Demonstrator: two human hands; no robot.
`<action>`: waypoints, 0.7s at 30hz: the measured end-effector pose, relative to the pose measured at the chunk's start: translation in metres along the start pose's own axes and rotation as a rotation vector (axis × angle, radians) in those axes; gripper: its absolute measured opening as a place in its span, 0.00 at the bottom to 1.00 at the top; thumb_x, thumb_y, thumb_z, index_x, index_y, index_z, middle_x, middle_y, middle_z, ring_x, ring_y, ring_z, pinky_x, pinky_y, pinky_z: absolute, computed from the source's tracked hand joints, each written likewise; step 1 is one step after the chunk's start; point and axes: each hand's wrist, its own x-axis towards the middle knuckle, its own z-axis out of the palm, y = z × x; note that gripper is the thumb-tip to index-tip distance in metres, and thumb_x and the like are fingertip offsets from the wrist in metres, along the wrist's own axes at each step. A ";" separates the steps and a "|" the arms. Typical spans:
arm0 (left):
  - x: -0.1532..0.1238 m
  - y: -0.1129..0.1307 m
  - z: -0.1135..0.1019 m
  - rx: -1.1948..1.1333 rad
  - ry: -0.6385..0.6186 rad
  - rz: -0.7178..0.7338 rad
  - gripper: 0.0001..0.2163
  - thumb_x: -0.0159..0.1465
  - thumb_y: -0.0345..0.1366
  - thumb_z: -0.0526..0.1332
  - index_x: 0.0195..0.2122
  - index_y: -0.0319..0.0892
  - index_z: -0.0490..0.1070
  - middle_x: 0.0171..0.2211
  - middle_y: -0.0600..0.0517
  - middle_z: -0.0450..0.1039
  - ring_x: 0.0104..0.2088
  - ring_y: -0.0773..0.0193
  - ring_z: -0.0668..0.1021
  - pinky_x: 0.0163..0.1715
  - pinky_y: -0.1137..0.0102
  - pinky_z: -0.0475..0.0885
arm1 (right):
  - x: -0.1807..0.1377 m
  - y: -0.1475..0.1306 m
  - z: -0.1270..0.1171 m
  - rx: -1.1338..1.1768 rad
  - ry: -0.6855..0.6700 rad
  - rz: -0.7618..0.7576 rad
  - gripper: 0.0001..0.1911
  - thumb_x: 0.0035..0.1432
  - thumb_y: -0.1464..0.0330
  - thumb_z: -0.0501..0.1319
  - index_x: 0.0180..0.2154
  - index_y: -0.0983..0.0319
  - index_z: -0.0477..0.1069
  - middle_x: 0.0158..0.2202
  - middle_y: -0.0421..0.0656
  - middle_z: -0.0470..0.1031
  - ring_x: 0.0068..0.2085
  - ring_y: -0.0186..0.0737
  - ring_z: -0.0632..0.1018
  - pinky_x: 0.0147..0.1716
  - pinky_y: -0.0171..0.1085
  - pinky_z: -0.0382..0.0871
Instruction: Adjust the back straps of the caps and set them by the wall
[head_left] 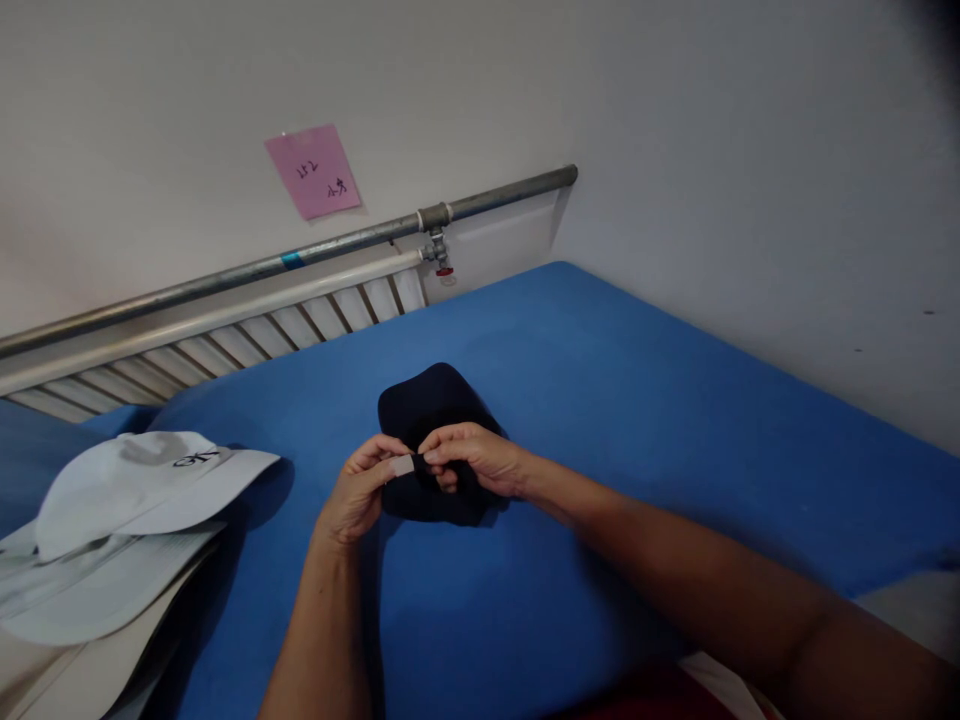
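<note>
A dark navy cap (442,393) rests on the blue-covered table in front of me. My left hand (364,487) pinches a short dark strap at the cap's near side between thumb and fingers. A pale patch (403,465) shows at that thumb's tip; whether it is a bandage or part of the strap I cannot tell. From the other side, my right hand (471,455) closes its thumb and fingers on the same strap. Both sets of fingertips nearly meet, and the hands hide part of the cap.
White and beige caps (127,490) lie stacked at the left. The blue cover (637,400) spreads over the table up to the wall. Behind it run a radiator (285,325) and a metal pipe (360,240) with a red-handled valve (444,271). A pink note (313,172) hangs above.
</note>
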 end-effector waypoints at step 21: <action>-0.003 0.004 0.003 0.016 -0.058 -0.003 0.10 0.42 0.30 0.73 0.26 0.40 0.77 0.25 0.54 0.74 0.26 0.71 0.75 0.27 0.78 0.68 | -0.013 -0.020 0.004 -0.408 0.031 -0.183 0.08 0.47 0.72 0.64 0.33 0.62 0.70 0.27 0.36 0.72 0.29 0.30 0.73 0.32 0.33 0.66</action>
